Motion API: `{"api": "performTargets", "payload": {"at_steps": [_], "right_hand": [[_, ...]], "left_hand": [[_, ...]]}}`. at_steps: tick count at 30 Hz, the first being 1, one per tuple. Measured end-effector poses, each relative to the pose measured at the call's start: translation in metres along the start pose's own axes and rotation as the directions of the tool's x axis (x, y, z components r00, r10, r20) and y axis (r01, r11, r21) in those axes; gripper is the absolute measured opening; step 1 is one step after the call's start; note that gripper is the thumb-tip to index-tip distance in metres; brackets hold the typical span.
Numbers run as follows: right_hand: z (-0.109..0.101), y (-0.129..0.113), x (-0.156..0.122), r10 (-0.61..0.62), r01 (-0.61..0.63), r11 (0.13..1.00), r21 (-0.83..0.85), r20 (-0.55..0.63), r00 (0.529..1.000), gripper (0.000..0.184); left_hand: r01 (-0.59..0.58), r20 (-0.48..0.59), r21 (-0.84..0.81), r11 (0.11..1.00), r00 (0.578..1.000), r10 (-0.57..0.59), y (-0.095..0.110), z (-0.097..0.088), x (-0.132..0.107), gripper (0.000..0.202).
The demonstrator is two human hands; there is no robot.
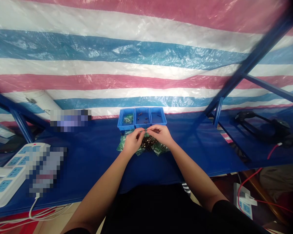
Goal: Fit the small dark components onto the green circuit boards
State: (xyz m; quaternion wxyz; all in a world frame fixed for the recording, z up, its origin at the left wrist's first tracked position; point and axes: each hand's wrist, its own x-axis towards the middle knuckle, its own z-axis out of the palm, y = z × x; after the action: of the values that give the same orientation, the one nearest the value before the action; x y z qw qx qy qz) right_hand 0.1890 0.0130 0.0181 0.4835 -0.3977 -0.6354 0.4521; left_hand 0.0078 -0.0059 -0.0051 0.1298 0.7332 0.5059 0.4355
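My left hand (134,141) and my right hand (161,134) meet fingertip to fingertip, thumbs and index fingers pinched. Whatever lies between them is small and mostly hidden; a bit of green shows there. Beneath the hands is a heap of small dark metal parts (148,143), which look like screws. Small greenish clear plastic bags (122,143) lie around the heap on both sides. Just behind the hands stand three blue bins in a row. The left bin (122,124) contains filled bags, the middle bin (143,124) a few metal parts, and the right bin (162,121) a small dark piece.
A blue-covered table (92,165) carries everything. At left are a white power strip (19,169), a blurred-out object (48,169) with a white cable, and another blurred item (70,120). Blue metal posts (218,112) flank the space; striped sheeting (136,48) hangs behind.
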Motion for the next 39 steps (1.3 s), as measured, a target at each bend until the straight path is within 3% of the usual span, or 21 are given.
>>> {"api": "performTargets", "payload": {"at_steps": [6, 14, 22, 31, 39], "right_hand": [[-0.001, 0.0006, 0.001, 0.001, -0.001, 1.0, -0.012, 0.024, 1.0, 0.028], [-0.0013, -0.0002, 0.0009, -0.028, 0.029, 0.997, -0.073, 0.026, 0.999, 0.03], [-0.0005, 0.0017, 0.0006, -0.013, 0.013, 1.0, -0.025, 0.003, 1.0, 0.027], [-0.0008, 0.0006, -0.0003, -0.033, 0.035, 0.998, -0.057, 0.038, 0.999, 0.028], [-0.002, 0.0024, 0.0013, -0.006, 0.006, 1.0, -0.019, 0.014, 1.0, 0.028]], "left_hand": [[-0.023, -0.005, 0.006, 1.0, 1.0, 0.023, 0.0031, -0.0016, 0.0008, 0.023], [0.03, 0.084, -0.006, 1.0, 0.996, -0.03, 0.0045, -0.0046, 0.0008, 0.023], [0.01, 0.035, -0.012, 1.0, 0.999, -0.01, 0.0028, -0.0011, 0.0007, 0.025], [0.035, 0.074, 0.001, 0.999, 0.997, -0.035, 0.0034, -0.004, 0.0012, 0.025], [0.022, 0.042, 0.005, 1.0, 0.999, -0.022, 0.0006, -0.0011, 0.001, 0.026]]}}
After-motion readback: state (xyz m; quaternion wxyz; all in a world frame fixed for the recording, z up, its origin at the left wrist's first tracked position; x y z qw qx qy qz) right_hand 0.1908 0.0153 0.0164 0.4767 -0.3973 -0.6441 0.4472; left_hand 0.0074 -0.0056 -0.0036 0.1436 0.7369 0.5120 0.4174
